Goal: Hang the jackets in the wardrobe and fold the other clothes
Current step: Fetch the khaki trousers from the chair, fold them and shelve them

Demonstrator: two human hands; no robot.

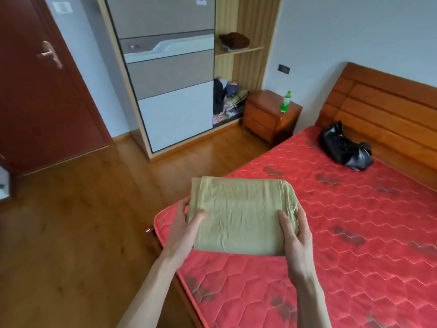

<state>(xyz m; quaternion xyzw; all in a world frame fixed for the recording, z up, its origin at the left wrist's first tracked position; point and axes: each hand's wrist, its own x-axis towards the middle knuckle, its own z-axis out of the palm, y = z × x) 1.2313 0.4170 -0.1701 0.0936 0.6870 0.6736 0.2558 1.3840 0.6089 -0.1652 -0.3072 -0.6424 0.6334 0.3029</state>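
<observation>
A folded olive-green garment [241, 214] is held up in front of me, above the near corner of the red mattress [354, 221]. My left hand [186, 223] grips its left edge, thumb on top. My right hand [295, 230] grips its right edge, thumb on top and fingers curled round the side. A black jacket [345, 147] lies crumpled on the mattress near the headboard. The wardrobe [172, 74] stands ahead with its sliding door covering the left part. Its open right section shows a folded brown garment [235, 40] on a shelf and a heap of clothes [227, 100] at the bottom.
A wooden nightstand [267, 117] with a green bottle [285, 102] stands between wardrobe and bed. A dark red door [42, 86] is at the left. Wooden floor [82, 221] stretches between me and the wardrobe. The wooden headboard [383, 110] runs along the right wall.
</observation>
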